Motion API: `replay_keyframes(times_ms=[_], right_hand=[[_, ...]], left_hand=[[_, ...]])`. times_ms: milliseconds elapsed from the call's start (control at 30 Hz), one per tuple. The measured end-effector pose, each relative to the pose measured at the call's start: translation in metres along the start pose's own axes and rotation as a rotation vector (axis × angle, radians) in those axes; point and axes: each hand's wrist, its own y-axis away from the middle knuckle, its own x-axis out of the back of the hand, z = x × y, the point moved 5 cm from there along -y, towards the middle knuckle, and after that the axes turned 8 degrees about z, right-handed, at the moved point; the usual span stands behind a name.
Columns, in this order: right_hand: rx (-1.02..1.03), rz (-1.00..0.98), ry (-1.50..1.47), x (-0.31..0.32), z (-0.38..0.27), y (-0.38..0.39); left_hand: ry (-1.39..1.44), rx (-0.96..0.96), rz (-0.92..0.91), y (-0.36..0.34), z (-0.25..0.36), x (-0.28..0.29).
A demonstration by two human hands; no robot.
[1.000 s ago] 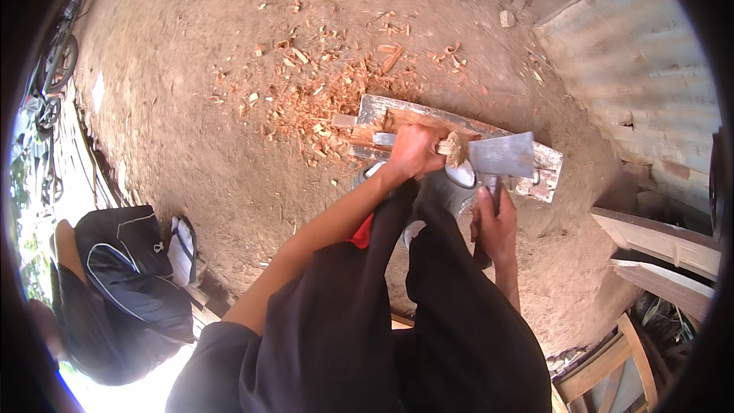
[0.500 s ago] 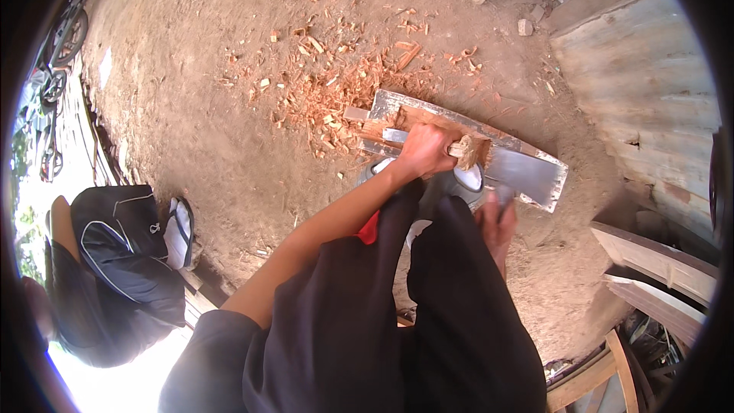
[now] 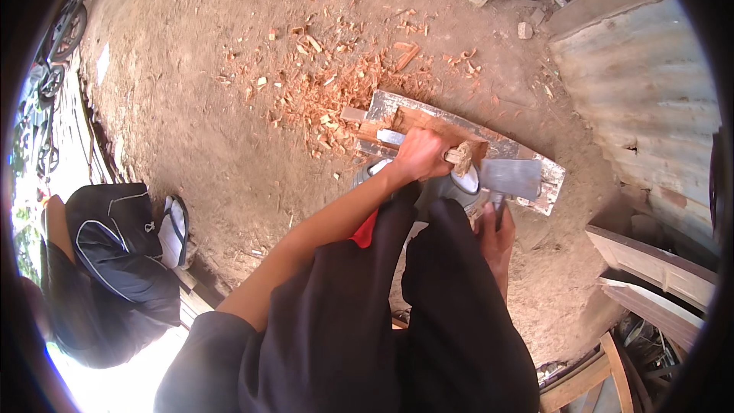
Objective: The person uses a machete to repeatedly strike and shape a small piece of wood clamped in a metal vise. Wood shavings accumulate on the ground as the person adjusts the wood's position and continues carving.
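A wood chisel [image 3: 391, 137] lies low over the workpiece, its flat metal blade pointing left and its frayed wooden handle end to the right. My left hand [image 3: 423, 154] is wrapped round its handle. My right hand [image 3: 497, 240] grips the short handle of a hammer with a broad, rectangular grey metal head [image 3: 511, 179]. That head is just right of the chisel's handle end, with a small gap between them. Beneath both tools lies a long wooden board [image 3: 548, 193] with worn white paint and reddish bare wood. My feet, in grey and white footwear [image 3: 468, 181], are beside the board, partly hidden.
Wood shavings [image 3: 336, 95] litter the dirt ground beyond the board. At the left sits another person in dark clothes [image 3: 122, 245], with a sandal [image 3: 175, 231] showing. Corrugated metal sheeting [image 3: 634, 88] stands on the right, above wooden planks [image 3: 650, 264]. Bicycles [image 3: 57, 69] are at the far left.
The hammer head, blurred before, is sharper and has moved left, closer to the chisel's handle end. My left hand keeps its hold on the chisel.
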Motion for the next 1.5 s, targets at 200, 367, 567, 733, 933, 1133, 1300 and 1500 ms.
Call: replay_keyframes(times_ms=[200, 367, 567, 733, 933, 1133, 1300, 1500], right_hand=[[0.465, 0.079, 0.331, -0.010, 0.010, 0.002], [0.057, 0.026, -0.079, -0.007, 0.003, 0.001], [0.102, -0.113, 0.181, -0.031, -0.011, -0.003], [0.214, -0.098, 0.180, -0.003, 0.003, -0.010], [-0.116, -0.013, 0.056, 0.024, -0.014, 0.020], [-0.120, 0.021, 0.028, 0.043, -0.015, 0.027], [-0.062, 0.007, -0.003, 0.042, -0.022, 0.025], [-0.087, 0.008, -0.040, 0.040, -0.027, 0.025]], left_hand=[[-0.005, -0.038, -0.003, 0.003, -0.003, -0.005], [-0.040, -0.016, -0.028, 0.003, -0.006, 0.009], [-0.034, -0.011, -0.023, 0.010, -0.011, 0.009], [-0.159, 0.021, -0.172, 0.008, -0.008, 0.017], [0.070, -0.013, -0.104, -0.002, 0.028, 0.005], [0.121, 0.030, -0.149, -0.010, 0.046, -0.007], [0.130, 0.084, -0.116, -0.017, 0.038, 0.000], [0.150, 0.073, -0.132, -0.017, 0.045, 0.001]])
